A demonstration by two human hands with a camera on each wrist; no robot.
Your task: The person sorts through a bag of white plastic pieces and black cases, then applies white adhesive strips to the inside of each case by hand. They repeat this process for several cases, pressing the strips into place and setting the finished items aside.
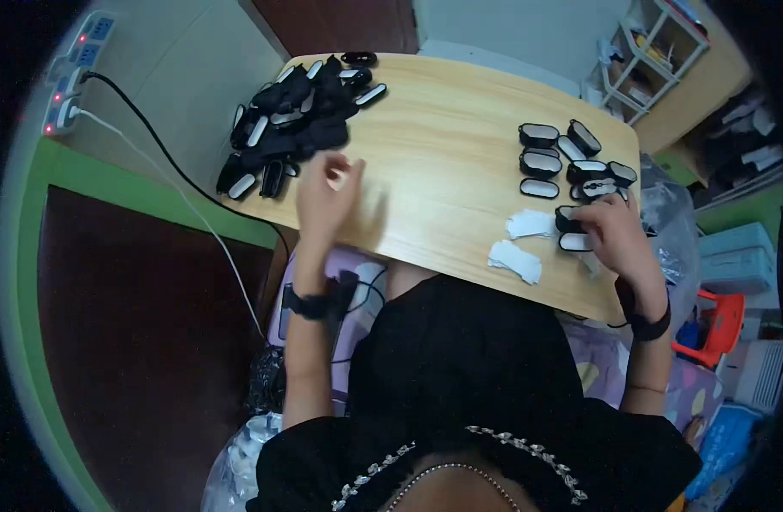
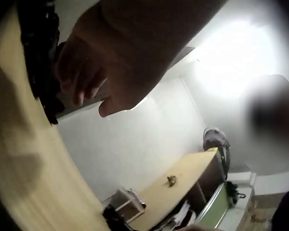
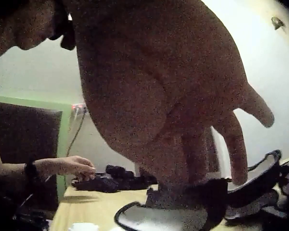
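My right hand is at the table's right side, its fingertips gripping a small black case with a pale oval face. Another such case lies just below it. In the right wrist view the fingers reach down over a black rim, and a case with a pale face stands below the palm. My left hand is raised over the table's left part, fingers loosely bent with nothing between them. Near it lies a heap of black cases, several showing pale oval faces.
Two small stacks of white slips and white cards lie left of my right hand. Black cases stand in rows behind it. A power strip with cables is on the left wall. A white shelf stands behind the table.
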